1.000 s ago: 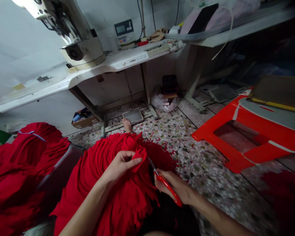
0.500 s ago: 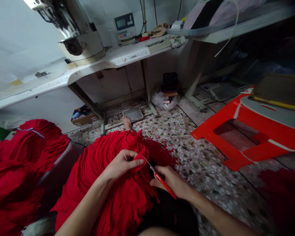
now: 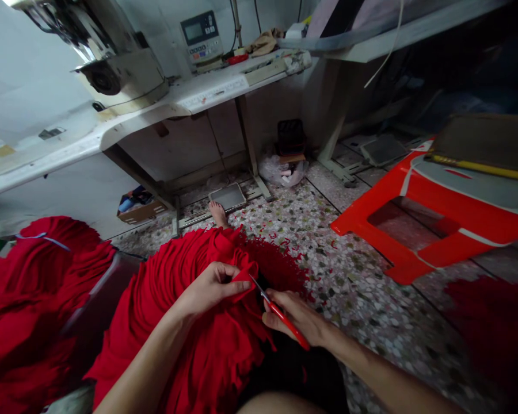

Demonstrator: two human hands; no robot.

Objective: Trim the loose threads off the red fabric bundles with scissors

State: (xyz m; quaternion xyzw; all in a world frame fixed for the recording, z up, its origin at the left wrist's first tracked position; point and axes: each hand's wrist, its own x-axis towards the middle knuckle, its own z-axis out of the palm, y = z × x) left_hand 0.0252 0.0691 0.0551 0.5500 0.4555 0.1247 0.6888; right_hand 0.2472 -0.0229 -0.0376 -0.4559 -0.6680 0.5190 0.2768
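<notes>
The sewing machine is showing farther left than a moment ago, while my hands are staying almost in place. My left hand is pinching a folded edge of red cloth, thumb and fingers closed on it, over the heaped red pile. The edge is bunching and looking creased. My right hand is gripping the red-handled scissors, their tip reaching the cloth; I cannot tell how far the blades are parting.
</notes>
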